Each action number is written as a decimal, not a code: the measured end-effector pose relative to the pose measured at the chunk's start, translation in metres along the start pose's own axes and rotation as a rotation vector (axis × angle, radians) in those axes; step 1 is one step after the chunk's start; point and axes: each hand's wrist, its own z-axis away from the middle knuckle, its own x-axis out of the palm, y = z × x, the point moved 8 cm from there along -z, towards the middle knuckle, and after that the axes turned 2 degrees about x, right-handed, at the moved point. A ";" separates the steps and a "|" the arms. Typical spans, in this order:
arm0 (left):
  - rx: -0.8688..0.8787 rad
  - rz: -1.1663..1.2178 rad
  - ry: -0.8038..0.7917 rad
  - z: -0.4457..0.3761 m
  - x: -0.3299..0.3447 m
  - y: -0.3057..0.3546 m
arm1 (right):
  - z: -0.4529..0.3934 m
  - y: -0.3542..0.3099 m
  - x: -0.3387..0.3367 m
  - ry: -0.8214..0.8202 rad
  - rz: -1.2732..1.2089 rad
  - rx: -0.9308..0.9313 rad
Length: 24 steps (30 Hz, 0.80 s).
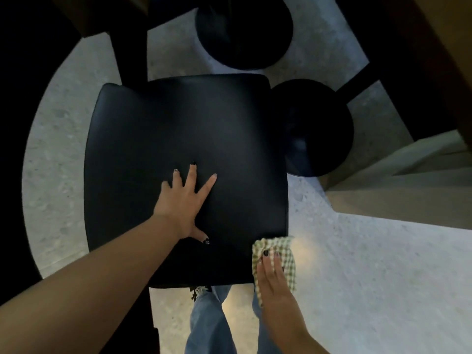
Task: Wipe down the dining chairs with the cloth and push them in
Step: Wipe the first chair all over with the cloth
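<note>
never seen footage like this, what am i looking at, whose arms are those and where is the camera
There is no machine here. A person wears one camera on the head, which looks down at their own two hands. The wide lens bends the edges of the picture. Below is a black padded chair seat on a pale speckled floor. The left hand lies flat on the seat with its fingers spread. The right hand presses a green-and-white checked cloth against the seat's near right corner, fingers straight. The person's jeans show beneath. Two round black bases stand beyond.

Dim, soft-focus wide-angle view, black vignette left, curved edges.
</note>
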 end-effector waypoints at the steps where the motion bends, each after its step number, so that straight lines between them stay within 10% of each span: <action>1: 0.020 -0.026 0.031 0.001 -0.004 -0.007 | 0.006 -0.003 -0.007 0.037 -0.042 -0.002; 9: -0.059 0.240 -0.150 -0.005 0.014 -0.075 | -0.101 0.050 -0.195 0.352 -1.117 0.309; 14: -0.133 0.248 -0.195 -0.015 0.025 -0.068 | -0.265 0.080 -0.300 0.649 -0.899 0.188; 20: -0.136 0.295 -0.211 -0.018 0.029 -0.070 | -0.387 0.054 -0.284 0.230 -0.424 0.012; 24: -0.128 0.299 -0.200 -0.018 0.030 -0.071 | -0.375 0.038 -0.242 0.310 -0.314 -0.111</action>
